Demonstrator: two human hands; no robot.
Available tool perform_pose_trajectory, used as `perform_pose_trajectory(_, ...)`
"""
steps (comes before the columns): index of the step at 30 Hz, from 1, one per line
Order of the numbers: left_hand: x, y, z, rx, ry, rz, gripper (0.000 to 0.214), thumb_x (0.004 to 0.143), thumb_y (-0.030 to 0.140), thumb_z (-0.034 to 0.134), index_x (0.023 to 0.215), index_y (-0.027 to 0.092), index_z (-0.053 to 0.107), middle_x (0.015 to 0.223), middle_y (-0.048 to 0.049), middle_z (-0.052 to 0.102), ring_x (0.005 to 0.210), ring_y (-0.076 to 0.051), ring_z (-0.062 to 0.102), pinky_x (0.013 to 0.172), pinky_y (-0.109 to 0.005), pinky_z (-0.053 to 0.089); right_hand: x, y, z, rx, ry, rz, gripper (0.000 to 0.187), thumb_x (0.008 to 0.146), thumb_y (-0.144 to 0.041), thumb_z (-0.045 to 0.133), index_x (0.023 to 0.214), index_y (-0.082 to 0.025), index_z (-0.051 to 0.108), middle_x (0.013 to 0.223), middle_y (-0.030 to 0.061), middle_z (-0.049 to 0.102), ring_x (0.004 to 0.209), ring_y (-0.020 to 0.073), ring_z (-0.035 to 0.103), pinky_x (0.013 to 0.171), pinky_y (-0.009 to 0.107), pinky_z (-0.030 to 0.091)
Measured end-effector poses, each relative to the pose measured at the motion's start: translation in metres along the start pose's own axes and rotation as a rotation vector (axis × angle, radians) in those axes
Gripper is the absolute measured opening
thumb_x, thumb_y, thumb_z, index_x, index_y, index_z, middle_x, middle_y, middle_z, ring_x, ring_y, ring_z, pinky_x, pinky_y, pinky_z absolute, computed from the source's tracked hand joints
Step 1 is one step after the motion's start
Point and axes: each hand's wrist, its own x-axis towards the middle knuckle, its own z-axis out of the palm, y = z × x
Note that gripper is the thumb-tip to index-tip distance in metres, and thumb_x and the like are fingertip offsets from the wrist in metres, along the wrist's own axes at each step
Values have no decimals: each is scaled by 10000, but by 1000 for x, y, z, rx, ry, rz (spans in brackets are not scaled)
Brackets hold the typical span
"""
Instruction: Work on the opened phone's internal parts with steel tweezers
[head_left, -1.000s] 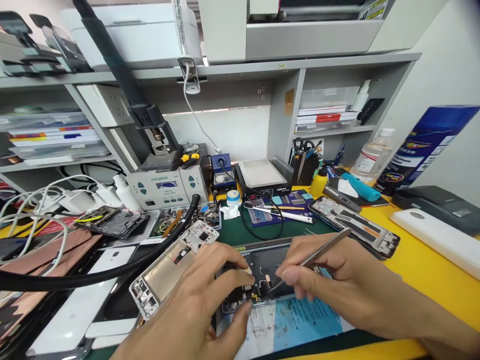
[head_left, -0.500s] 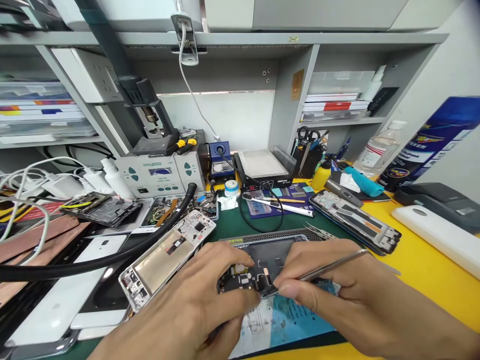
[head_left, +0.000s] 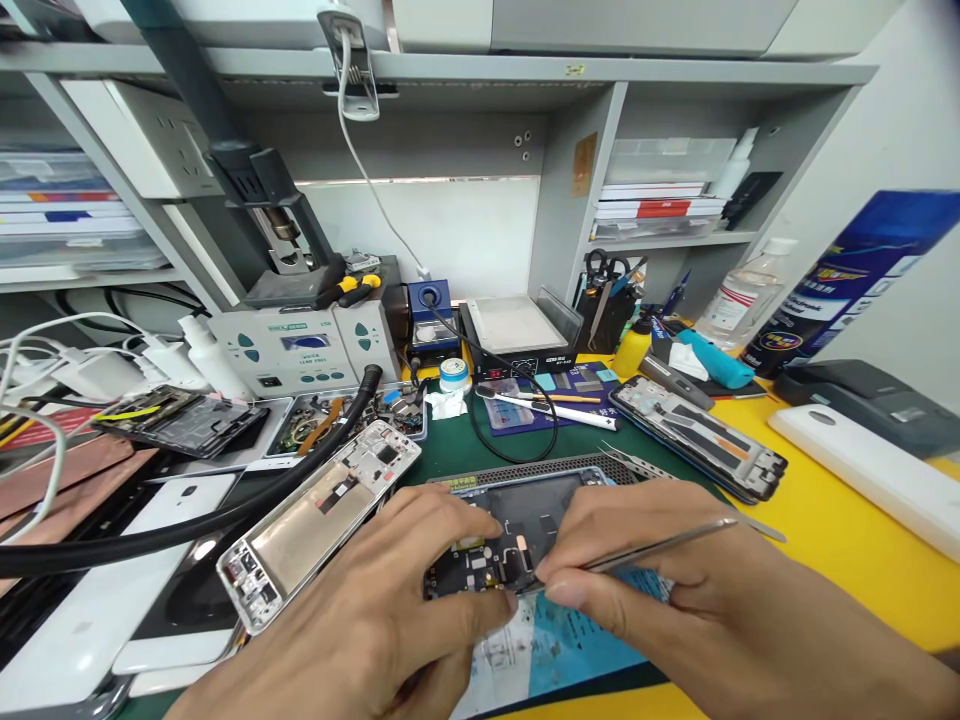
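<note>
An opened smartphone, with its dark inner panel and circuit parts exposed, lies in front of me. My left hand is closed around its left end, thumb at the near edge and fingers at the far side. Pinched in my right hand is a slim metal tool with a tapered rear end. Its working tip is down at the phone's near edge, close to my left thumb. My fingers hide that tip, so I cannot tell whether it is tweezers or a pry tool. Beneath the phone is a blue and white printed sheet.
A bare phone frame lies left, beside a thick black hose. Tweezers rest behind my right hand. Another opened phone lies right. A soldering stand, hot plate and rework station line the back.
The scene has shifted slightly left in view, hands included. Both hands keep about the same place on the phone, and the metal tool's rear end sits a little lower.
</note>
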Motion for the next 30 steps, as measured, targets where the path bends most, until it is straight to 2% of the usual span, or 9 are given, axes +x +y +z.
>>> perform_pose_trajectory(5, 1, -1, 0, 1, -10, -10, 353, 1010, 39, 528, 1163, 290, 724, 1253, -20, 676, 1207, -157, 634, 1042, -262, 535, -1, 1, 0, 19, -30, 27, 158, 1077, -294, 688, 974, -230, 790, 961, -36, 798, 887, 107, 719, 829, 225, 496)
perform_pose_trajectory(9, 2, 0, -1, 25, 12, 1, 382, 1011, 34, 514, 1176, 305, 726, 1267, -10, 685, 1232, -142, 634, 1056, -236, 523, -1, 0, -1, 39, -38, 27, 138, 1079, -271, 678, 1019, -228, 794, 954, -27, 799, 897, 119, 726, 846, 234, 505)
perform_pose_trajectory(15, 4, 1, -1, 20, 3, -10, 368, 1000, 35, 520, 1160, 297, 724, 1266, -24, 687, 1221, -162, 649, 1039, -261, 544, 3, -2, -4, 54, 0, 34, 208, 1079, -292, 671, 910, -206, 756, 828, -19, 744, 754, 113, 670, 704, 235, 506)
perform_pose_trajectory(20, 4, 0, -2, 46, 23, -2, 374, 994, 32, 508, 1135, 302, 724, 1272, -23, 694, 1230, -160, 661, 1050, -254, 549, 1, 1, -3, 78, -43, 57, 166, 1075, -294, 685, 984, -215, 800, 959, 12, 797, 874, 145, 722, 762, 255, 520)
perform_pose_trajectory(24, 4, 1, -2, 56, 44, 13, 362, 982, 29, 505, 1081, 294, 730, 1253, -21, 704, 1220, -156, 672, 1054, -245, 555, -1, 3, -3, 75, -54, 63, 208, 1081, -315, 674, 942, -208, 785, 932, 26, 780, 841, 158, 702, 733, 267, 512)
perform_pose_trajectory(27, 5, 2, -1, 60, 59, 17, 405, 983, 25, 492, 1136, 312, 734, 1261, -15, 706, 1235, -149, 668, 1070, -238, 548, 0, 2, -3, 68, -64, 74, 243, 1085, -325, 667, 906, -201, 774, 893, 22, 750, 812, 152, 671, 726, 263, 505)
perform_pose_trajectory(30, 5, 2, 0, 55, 42, 15, 424, 985, 24, 495, 1182, 313, 734, 1268, -24, 699, 1233, -160, 666, 1062, -255, 559, 3, -1, -3, 68, -38, 24, 279, 1100, -298, 632, 896, -172, 776, 817, 10, 709, 746, 130, 625, 697, 257, 484)
